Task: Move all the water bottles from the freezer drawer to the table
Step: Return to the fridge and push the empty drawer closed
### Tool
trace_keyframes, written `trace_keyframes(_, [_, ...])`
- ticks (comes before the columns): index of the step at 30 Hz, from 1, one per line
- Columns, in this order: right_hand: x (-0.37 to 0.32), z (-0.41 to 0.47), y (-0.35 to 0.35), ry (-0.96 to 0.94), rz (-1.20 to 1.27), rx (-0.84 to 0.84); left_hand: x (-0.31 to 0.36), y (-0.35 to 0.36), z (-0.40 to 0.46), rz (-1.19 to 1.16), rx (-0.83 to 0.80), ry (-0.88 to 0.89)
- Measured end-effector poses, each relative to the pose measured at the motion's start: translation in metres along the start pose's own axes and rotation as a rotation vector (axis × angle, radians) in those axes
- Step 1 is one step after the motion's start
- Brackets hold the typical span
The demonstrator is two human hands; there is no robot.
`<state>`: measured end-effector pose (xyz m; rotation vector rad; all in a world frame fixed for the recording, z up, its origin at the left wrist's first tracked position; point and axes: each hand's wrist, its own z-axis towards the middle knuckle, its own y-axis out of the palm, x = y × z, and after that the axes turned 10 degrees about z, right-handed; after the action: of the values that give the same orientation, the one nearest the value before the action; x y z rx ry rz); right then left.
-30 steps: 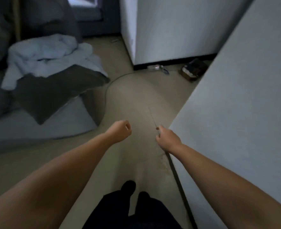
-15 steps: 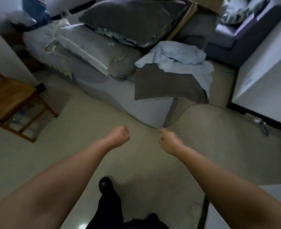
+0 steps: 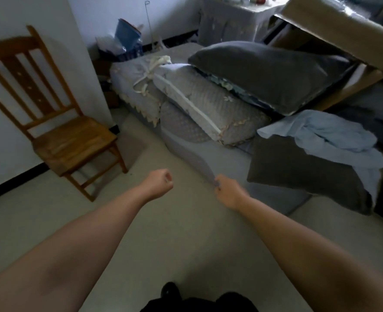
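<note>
View now swung left: chair [image 3: 57, 131], bare floor [image 3: 186, 233], both fists empty.

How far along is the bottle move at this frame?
Nothing looks done: no bottle, freezer drawer or table is clearly in view. In hand: nothing; left hand and right hand are curled and empty over bare floor near the chair. All the moving remains.

A chair [image 3: 57, 122] is set against the wall at the left. To its right, pillows [image 3: 253, 86] are stacked on a low bed [image 3: 186, 149], with a cloth [image 3: 325, 136] draped at the right end. What seems a table [image 3: 235, 21] is placed behind.
</note>
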<state>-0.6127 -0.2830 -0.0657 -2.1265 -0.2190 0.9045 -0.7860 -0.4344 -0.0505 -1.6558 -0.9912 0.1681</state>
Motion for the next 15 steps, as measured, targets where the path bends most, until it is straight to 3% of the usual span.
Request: trace_keyframes(15, [-0.212,0.195,0.042,-0.341,-0.234,-0.199,-0.172,-0.102,0.077,-0.166,0.11,-0.336])
